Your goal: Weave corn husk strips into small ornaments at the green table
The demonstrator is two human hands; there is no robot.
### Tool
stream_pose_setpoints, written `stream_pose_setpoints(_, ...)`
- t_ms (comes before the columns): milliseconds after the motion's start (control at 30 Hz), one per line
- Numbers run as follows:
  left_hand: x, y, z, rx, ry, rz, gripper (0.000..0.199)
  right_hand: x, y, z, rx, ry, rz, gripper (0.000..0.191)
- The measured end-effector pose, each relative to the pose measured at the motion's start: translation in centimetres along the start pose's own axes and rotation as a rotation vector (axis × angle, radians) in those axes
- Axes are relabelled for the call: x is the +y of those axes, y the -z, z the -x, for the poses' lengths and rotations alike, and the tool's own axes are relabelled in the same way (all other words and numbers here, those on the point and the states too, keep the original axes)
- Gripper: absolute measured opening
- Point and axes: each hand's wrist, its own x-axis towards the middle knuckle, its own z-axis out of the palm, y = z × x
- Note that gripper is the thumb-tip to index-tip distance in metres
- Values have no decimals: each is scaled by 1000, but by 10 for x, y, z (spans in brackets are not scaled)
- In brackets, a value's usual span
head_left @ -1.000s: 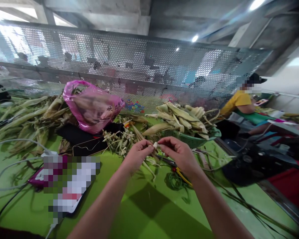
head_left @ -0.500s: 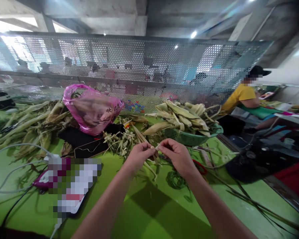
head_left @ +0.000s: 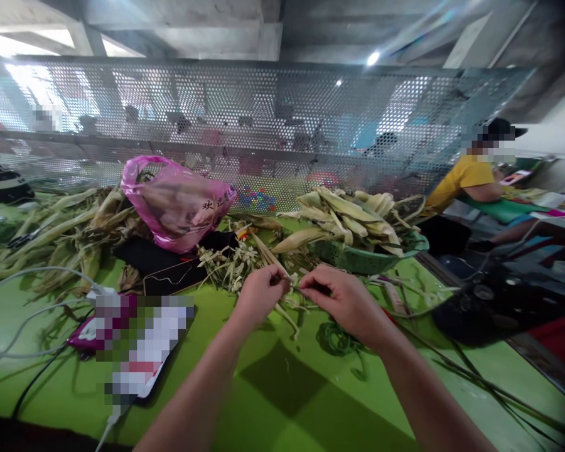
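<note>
My left hand (head_left: 262, 290) is pinched near the middle of the green table (head_left: 282, 402), with a pale piece of corn husk (head_left: 292, 280) at its fingertips. Just to the right, my right hand (head_left: 339, 292) is closed, thumb against fingers, on something too small to name. A narrow gap separates the two hands. Behind them lies a heap of small pale husk pieces (head_left: 233, 263). A green basket (head_left: 353, 258) piled with dry husks (head_left: 348, 216) stands behind my right hand. Below that hand is a tangle of green string (head_left: 339, 339).
A pink plastic bag (head_left: 176, 201) stands at the back left beside a large husk pile (head_left: 75, 232). Front left are a phone (head_left: 153, 345), a purple power strip (head_left: 87, 333) and cables. A dark bag (head_left: 484, 307) sits right. A person in yellow (head_left: 475, 179) sits beyond.
My hands have drawn slightly apart at the fingertips, and my right hand has turned with its back more upward. The whole view has shifted slightly.
</note>
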Motion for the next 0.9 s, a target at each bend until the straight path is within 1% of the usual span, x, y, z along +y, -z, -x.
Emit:
stream_pose_setpoints(100, 5, -2, 6, -93, -99, -123, 9, 2, -1, -2, 24, 29, -50, 12)
stream_pose_setpoints(167, 10, -3, 9, -209, -119, -106, 10, 9, -2, -4, 49, 0, -103, 11)
stream_pose_setpoints(233, 15, -2, 10, -312, -94, 1, 9, 18, -5, -6, 78, -69, -193, 11)
stream_pose_setpoints(300, 18, -1, 10, -347, -42, 176, 9, 25, -8, -8, 85, -146, -315, 13)
stream_pose_setpoints(367, 18, 0, 7, -291, 22, 347, 14, 28, -12, -9, 80, -184, -404, 16)
stream_pose_setpoints(433, 16, 0, 4, -188, 70, 453, 19, 27, -14, -9, 90, -160, -382, 16)
stream_pose_setpoints(500, 13, -1, 1, -102, 90, 488, 21, 21, -15, -7, 114, -90, -257, 14)
stream_pose_setpoints(567, 9, -3, -2, -58, 91, 473, 22, 15, -15, -5, 125, -9, -98, 13)
stream_pose_setpoints(667, 4, -5, -4, -8, 76, 374, 18, 7, -15, -2, 104, 98, 111, 17)
stream_pose_setpoints(733, 2, -5, -4, 21, 65, 253, 13, 5, -16, -1, 82, 158, 246, 18)
stream_pose_setpoints(800, 2, -5, -1, 44, 29, 89, 9, 3, -18, 0, 62, 203, 369, 18)
stream_pose_setpoints(900, 8, -5, 6, 64, -85, -205, 6, 2, -20, 0, 36, 246, 464, 18)
